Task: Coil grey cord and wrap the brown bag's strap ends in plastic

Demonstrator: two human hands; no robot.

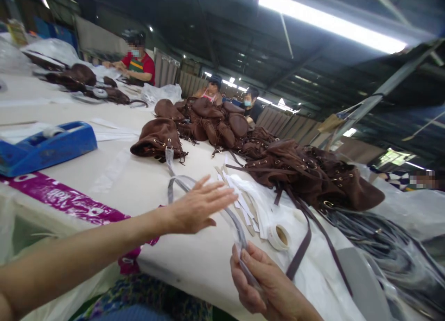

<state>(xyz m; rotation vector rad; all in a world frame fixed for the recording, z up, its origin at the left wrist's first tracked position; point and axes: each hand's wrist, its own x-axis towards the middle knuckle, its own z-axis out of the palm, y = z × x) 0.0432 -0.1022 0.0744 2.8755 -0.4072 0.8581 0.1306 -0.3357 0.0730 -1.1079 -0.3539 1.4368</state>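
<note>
My left hand (200,207) hovers over the table, fingers stretched out, with nothing in it. Beneath and beyond it runs a strap (232,215) wrapped in clear grey plastic. It leads from a brown drawstring bag (158,138) down to my right hand (259,277), whose fingers are closed around it. Some of the strap loops on the table behind my left hand. White paper strips (243,210) and a roll of tape (279,237) lie near my right hand.
A blue tape dispenser (66,145) stands at left. Brown bags (292,168) are heaped across the back and right, beside a bundle of plastic-wrapped straps (378,242). A purple printed strip (69,198) lies along the table edge. A co-worker in red (148,66) handles things at the back left.
</note>
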